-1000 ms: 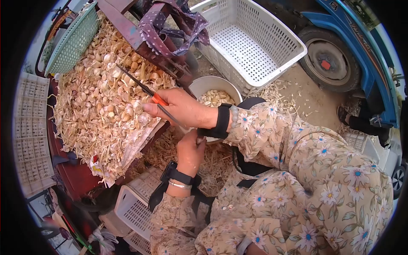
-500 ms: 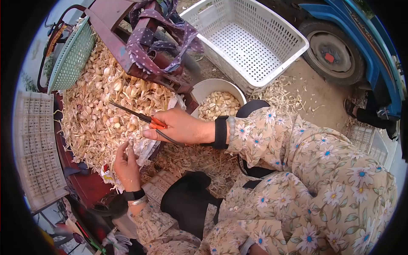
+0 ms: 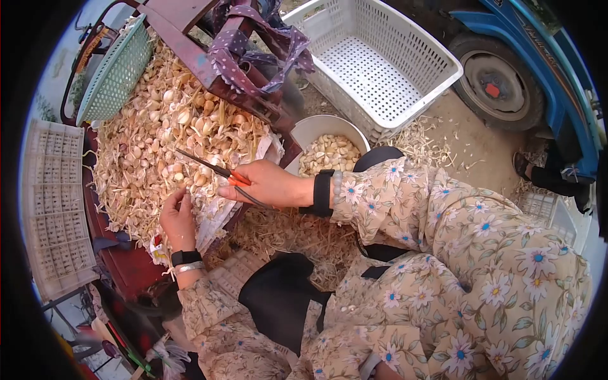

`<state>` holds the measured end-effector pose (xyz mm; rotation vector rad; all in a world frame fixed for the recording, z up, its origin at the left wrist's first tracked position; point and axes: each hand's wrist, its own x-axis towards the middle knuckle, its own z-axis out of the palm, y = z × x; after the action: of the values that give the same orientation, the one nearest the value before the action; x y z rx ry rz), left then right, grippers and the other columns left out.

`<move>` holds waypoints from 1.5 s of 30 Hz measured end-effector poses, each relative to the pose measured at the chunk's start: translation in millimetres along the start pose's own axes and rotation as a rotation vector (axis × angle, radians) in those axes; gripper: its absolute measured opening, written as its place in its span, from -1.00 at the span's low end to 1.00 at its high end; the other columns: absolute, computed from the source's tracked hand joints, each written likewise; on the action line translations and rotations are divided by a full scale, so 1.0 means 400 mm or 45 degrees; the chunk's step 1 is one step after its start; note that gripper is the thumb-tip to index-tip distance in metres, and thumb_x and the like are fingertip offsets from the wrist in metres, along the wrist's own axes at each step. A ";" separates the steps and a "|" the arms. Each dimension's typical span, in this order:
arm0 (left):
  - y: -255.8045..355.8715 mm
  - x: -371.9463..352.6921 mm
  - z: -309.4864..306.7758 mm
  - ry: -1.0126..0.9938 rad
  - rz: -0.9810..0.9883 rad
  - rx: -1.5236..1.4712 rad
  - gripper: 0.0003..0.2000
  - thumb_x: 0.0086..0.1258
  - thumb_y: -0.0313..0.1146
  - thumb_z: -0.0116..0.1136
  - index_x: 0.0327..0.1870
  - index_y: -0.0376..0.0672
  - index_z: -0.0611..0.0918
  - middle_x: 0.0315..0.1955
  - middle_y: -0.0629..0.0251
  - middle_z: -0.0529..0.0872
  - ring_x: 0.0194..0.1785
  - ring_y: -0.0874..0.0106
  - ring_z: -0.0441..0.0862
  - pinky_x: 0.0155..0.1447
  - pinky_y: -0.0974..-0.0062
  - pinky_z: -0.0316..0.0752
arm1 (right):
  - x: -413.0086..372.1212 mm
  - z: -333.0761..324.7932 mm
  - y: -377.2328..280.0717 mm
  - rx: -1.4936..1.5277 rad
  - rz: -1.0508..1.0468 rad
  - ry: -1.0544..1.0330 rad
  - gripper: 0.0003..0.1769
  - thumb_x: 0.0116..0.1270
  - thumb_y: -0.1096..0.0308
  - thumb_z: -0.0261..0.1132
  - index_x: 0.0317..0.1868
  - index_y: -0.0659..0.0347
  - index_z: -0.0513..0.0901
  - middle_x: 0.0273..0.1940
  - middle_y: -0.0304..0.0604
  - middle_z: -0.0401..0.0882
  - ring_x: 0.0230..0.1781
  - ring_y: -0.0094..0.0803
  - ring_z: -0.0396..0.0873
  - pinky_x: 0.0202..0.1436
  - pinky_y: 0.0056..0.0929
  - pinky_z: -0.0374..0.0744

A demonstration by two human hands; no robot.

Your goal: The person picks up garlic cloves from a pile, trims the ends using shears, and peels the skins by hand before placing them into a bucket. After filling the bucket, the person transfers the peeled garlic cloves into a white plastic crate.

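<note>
My right hand (image 3: 263,183) is closed round a pair of scissors (image 3: 221,171) with dark narrow blades and orange on the handles. The blades point left over a heap of garlic (image 3: 158,133), made up of loose cloves, bulbs and dry skins. At the lower edge of this heap is my left hand (image 3: 179,221), its fingers bent and the thumb close to them. Whatever lies between those fingertips is too small to make out. A white bucket (image 3: 354,130) beyond my right wrist holds garlic cloves (image 3: 328,154).
A large white plastic crate (image 3: 437,66) stands behind the bucket. Left of the heap are a green basket (image 3: 114,76) and a pale crate (image 3: 60,209). A polka-dot cloth (image 3: 253,47) hangs on a red metal frame (image 3: 168,22). A blue vehicle's wheel (image 3: 497,82) is at far right.
My left hand has moved slightly up and left, its fingertips nearer the cloves. The scissors stay in my right hand, shifted a little. The view has tilted slightly.
</note>
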<state>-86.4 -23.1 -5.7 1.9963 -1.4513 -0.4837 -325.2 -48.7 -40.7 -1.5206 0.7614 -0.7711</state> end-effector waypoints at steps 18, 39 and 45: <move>0.002 0.068 0.073 -0.195 0.289 0.643 -0.76 -0.02 -0.49 0.17 -0.26 -0.27 0.56 -0.33 0.13 0.55 -0.28 0.23 0.55 -0.18 0.39 0.44 | -0.001 0.003 -0.018 -0.017 -0.028 -0.064 -0.36 0.17 -0.26 0.09 -0.56 0.27 0.48 -0.63 0.03 0.45 -0.55 -0.07 0.47 -0.40 -0.22 0.40; 0.089 -0.045 0.016 -0.062 -0.036 -0.354 -0.86 0.21 -0.53 0.11 -0.24 -0.26 0.47 -0.41 0.32 0.59 -0.37 0.55 0.58 -0.38 0.70 0.42 | -0.022 -0.002 -0.023 -0.323 0.007 -0.087 -0.35 0.11 -0.27 0.16 -0.45 0.31 0.53 -0.61 -0.01 0.50 -0.53 -0.07 0.51 -0.41 -0.27 0.43; 0.134 -0.165 -0.004 0.163 -0.188 -1.070 -0.75 0.25 -0.55 0.08 -0.04 -0.30 0.45 -0.27 0.22 0.59 -0.36 0.47 0.59 -0.38 0.69 0.46 | -0.062 0.002 -0.058 -0.661 -0.059 -0.106 -0.38 -0.02 -0.19 0.29 -0.31 0.29 0.54 -0.43 -0.03 0.54 -0.33 -0.09 0.57 -0.35 -0.23 0.49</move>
<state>-145.6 28.2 27.2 1.4111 -0.8110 -0.8433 -337.7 -26.1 -18.6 -2.0272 0.9107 -0.5612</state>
